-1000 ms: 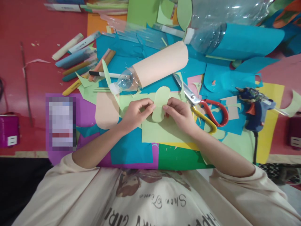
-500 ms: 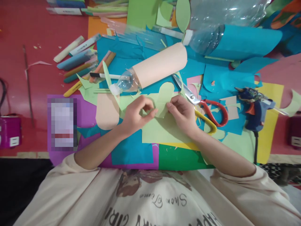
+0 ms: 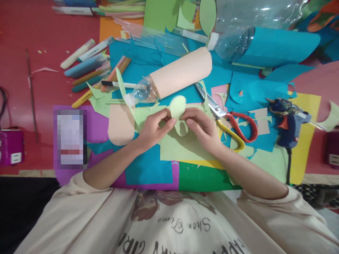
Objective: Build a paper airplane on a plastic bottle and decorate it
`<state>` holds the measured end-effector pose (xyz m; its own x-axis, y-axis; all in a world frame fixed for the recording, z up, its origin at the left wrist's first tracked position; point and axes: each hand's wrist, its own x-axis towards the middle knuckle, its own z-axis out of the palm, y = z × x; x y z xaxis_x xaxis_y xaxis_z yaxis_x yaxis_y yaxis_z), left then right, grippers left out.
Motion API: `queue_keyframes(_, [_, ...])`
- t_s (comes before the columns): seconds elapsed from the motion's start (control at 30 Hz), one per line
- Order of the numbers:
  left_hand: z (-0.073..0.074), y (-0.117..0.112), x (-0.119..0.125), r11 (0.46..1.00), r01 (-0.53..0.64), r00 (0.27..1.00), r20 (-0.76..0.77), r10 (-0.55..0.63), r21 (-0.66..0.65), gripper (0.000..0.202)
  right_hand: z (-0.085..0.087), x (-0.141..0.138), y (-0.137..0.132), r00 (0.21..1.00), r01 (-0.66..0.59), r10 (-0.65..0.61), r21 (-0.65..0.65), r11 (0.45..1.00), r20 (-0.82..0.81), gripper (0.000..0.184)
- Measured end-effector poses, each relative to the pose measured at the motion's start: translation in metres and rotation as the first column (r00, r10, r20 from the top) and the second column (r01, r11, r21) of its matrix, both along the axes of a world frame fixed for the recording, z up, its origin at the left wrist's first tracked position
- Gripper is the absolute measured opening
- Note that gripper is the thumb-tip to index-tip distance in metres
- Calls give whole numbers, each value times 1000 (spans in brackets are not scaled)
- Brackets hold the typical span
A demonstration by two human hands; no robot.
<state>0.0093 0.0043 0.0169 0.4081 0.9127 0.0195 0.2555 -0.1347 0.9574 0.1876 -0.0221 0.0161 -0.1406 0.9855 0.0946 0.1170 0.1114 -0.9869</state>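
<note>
A small light-green paper cutout [image 3: 178, 106] with a rounded top stands up between my hands. My left hand [image 3: 156, 127] pinches its lower left side between thumb and fingertips. On the other side, my right hand [image 3: 202, 128] has its fingers closed at the cutout's right edge. Beneath them lies a larger light-green paper sheet [image 3: 172, 151], with a rounded green shape showing just below the cutout. Beyond the hands rests a plastic bottle wrapped in peach paper [image 3: 182, 72], lying on its side. Scissors [image 3: 225, 116] with red and yellow handles lie right of my right hand.
A blue glue gun [image 3: 290, 128] lies at the right. Several markers [image 3: 87, 67] and a phone [image 3: 70, 137] are on the left. A blue-wrapped bottle [image 3: 280, 46] lies at the far right. Blue paper [image 3: 148, 173] and scraps spread across the red table [image 3: 16, 70].
The cutout has tilted up and shifted slightly left between my fingers. My right hand has moved left, closer to my left hand. Things on the table stay put.
</note>
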Motion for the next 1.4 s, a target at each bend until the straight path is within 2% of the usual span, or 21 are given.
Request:
queue_keyframes(0.07, [-1,1,0,998,-20,1000,10,20,-53,31,-3,-1,0,997,47,-52,-78,996,-64,25])
queue_keyframes(0.13, [-1,2,0,997,-14,1000,2,14,-73,27,-5,-2,0,991,38,-58,-164,986,-122,29])
queue_keyframes(0.3, [1,2,-1,998,41,999,-29,-42,-53,25,-5,-2,1,997,-68,56,-239,969,-59,28])
queue_keyframes(0.47, [1,1,1,997,34,998,-49,-37,-69,25,-2,-2,1,996,-82,86,-196,977,13,22])
queue_keyframes(0.57, [1,1,1,998,24,998,-56,-28,-65,33,-2,-2,2,995,-80,90,-179,981,50,21])
queue_keyframes(0.8, [-1,1,1,1000,8,995,-98,-9,-7,39,-2,-2,2,992,-89,102,-171,981,73,29])
queue_keyframes(0.93, [0,0,2,1000,20,998,-62,-20,-9,40,-2,0,2,993,-96,108,-182,979,55,30])
queue_keyframes(1.3, [0,-1,0,992,23,999,34,-27,123,25,-1,1,3,994,-108,107,-201,974,-13,31])
queue_keyframes(1.4, [1,-1,-2,987,46,998,37,-53,155,19,-1,1,2,993,-118,113,-196,973,-38,25])
